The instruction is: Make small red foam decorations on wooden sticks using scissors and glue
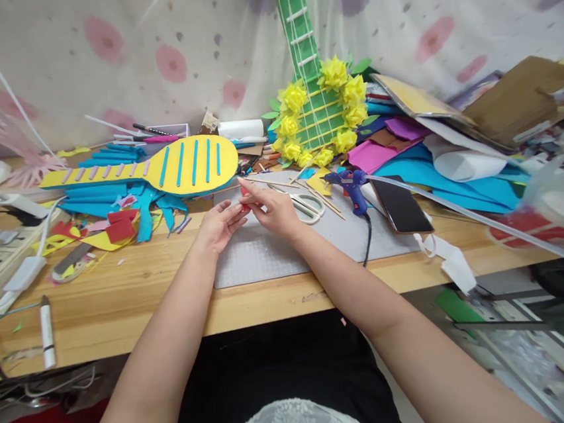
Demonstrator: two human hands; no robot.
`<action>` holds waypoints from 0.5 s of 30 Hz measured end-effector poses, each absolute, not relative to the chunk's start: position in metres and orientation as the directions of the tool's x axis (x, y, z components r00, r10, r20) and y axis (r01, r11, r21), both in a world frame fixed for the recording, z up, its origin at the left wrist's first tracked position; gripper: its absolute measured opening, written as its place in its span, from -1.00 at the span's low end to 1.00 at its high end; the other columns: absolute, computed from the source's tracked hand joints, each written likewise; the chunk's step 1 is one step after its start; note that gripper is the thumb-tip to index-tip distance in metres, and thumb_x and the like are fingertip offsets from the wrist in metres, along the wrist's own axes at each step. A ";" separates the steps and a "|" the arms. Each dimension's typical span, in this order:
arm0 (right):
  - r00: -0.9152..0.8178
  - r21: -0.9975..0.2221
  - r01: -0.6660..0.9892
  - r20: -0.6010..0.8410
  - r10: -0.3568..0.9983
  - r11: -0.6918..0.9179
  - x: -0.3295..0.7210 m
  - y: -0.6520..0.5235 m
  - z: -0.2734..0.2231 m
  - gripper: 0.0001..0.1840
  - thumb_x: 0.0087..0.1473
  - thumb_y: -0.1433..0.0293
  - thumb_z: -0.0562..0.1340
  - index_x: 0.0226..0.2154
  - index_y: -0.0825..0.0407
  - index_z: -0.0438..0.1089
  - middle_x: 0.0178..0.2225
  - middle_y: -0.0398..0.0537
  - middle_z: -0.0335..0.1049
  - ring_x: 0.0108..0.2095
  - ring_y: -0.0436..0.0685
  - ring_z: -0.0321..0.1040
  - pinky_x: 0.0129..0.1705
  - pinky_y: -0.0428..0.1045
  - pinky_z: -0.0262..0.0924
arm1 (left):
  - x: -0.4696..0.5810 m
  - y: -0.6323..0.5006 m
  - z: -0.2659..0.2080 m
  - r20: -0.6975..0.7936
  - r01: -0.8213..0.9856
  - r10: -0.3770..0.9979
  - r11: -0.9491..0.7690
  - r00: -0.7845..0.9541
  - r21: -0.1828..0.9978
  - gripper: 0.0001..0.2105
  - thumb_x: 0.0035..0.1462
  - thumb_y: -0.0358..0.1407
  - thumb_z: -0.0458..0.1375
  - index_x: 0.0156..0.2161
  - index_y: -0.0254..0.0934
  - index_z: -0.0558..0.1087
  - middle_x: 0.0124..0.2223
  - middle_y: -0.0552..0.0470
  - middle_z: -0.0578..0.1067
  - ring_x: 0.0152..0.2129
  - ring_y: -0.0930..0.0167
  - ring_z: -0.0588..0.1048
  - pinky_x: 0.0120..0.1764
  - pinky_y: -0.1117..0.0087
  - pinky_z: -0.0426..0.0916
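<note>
1. Half curled, the left hand holds a red piece at its fingertips.
2. The right hand, index finger extended, pinches the same piece.
3. Both forearms slant inward over the table, hands above the grey mat.
4. Beyond lies a yellow cutout.

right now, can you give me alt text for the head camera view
A person's left hand and right hand hold a small red piece over a gray cutting mat. Beyond them are a yellow lute-shaped cutout with blue strips and a green guitar-shaped craft edged with yellow flowers; a blue glue gun lies to the right.
</note>
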State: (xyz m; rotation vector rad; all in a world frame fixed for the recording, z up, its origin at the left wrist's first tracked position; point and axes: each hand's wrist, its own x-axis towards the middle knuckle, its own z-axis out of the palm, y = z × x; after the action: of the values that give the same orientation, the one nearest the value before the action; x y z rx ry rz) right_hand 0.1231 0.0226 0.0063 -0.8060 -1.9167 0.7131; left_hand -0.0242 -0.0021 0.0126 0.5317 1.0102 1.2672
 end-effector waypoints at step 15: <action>-0.259 -0.957 -0.180 0.270 0.927 0.228 0.119 0.026 0.003 -0.32 -0.09 0.32 0.18 0.10 -0.12 -0.02 -0.30 -0.15 0.44 -0.29 0.04 0.39 -0.20 0.03 0.31 | -0.015 -0.005 0.010 -0.180 -0.354 0.969 0.111 -0.171 0.929 -0.62 -0.30 -0.37 0.33 -0.40 -0.27 0.20 -0.48 0.07 0.49 -0.51 0.37 0.52 -0.53 0.45 0.38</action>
State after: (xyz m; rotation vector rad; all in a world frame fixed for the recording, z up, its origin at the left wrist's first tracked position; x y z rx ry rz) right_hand 0.1190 0.0264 0.0032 -0.7629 -1.4084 1.2796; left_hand -0.0153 -0.0051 0.0099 0.7400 1.1525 1.3851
